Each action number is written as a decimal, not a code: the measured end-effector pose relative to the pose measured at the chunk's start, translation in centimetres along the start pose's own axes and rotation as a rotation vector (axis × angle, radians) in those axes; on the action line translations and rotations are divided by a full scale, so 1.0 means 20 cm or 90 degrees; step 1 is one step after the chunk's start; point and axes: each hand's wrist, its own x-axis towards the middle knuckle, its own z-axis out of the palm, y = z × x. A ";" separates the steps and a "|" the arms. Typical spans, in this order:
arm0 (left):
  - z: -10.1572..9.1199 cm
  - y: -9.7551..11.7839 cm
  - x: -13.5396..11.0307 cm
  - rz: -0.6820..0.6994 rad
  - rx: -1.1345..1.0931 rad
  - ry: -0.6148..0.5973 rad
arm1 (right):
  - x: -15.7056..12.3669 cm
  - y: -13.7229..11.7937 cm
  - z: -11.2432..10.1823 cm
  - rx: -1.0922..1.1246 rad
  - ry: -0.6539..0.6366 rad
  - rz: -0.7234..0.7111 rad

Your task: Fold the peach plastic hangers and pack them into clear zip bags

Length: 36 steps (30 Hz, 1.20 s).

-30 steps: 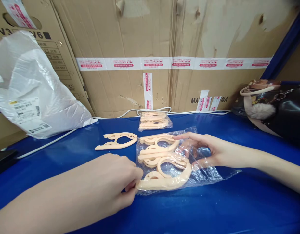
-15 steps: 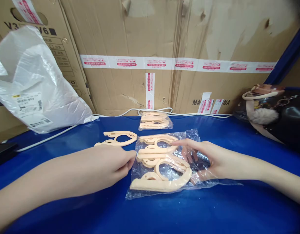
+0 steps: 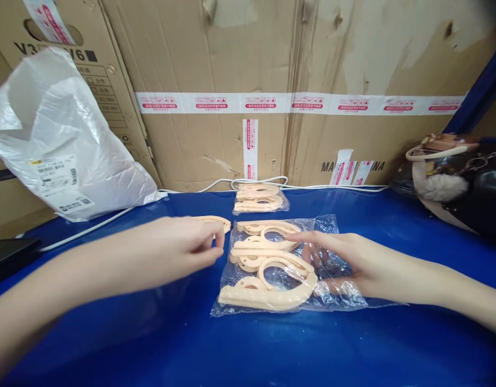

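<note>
A clear plastic bag [image 3: 326, 228] lies flat on the blue table, holding several cream folding hangers [image 3: 267, 298]. My right hand [image 3: 344, 260] is at its right side, index finger and thumb around the hangers' rounded ends, other fingers curled and seen partly through the film. My left hand [image 3: 195, 242] hovers just left of the bag, apart from it, fingers curled in and thumb close to the index finger; nothing shows between them. Behind that hand lies a loose cream folding hanger [image 3: 221, 221], mostly hidden by it.
A smaller clear packet of cream hangers [image 3: 259, 203] sits farther back by a white cable [image 3: 207, 185]. At left leans a white mailing bag [image 3: 58, 134]. Cardboard boxes [image 3: 215, 145] stand along the back. A black bag [image 3: 489, 188] is at right, a dark flat object [image 3: 14, 252] at left.
My left hand has lifted slightly, away from the bag's left edge, and now covers more of the loose hanger. My right hand stays at the bag. The view has shifted slightly.
</note>
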 end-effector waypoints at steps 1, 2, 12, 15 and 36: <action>-0.03 -0.04 0.01 -0.001 0.008 -0.007 | 0.00 0.00 0.00 -0.011 0.002 -0.007; -0.05 -0.09 0.02 -0.008 0.021 0.012 | 0.00 0.00 0.00 -0.025 0.004 -0.015; -0.03 -0.39 0.11 -0.106 0.055 -0.087 | -0.01 0.09 -0.10 -0.145 0.049 0.024; -0.03 -0.37 0.11 -0.099 0.139 0.023 | -0.01 0.14 -0.13 -0.179 0.110 0.027; 0.22 0.27 0.03 0.307 0.267 0.482 | -0.02 -0.10 -0.03 0.495 0.193 0.061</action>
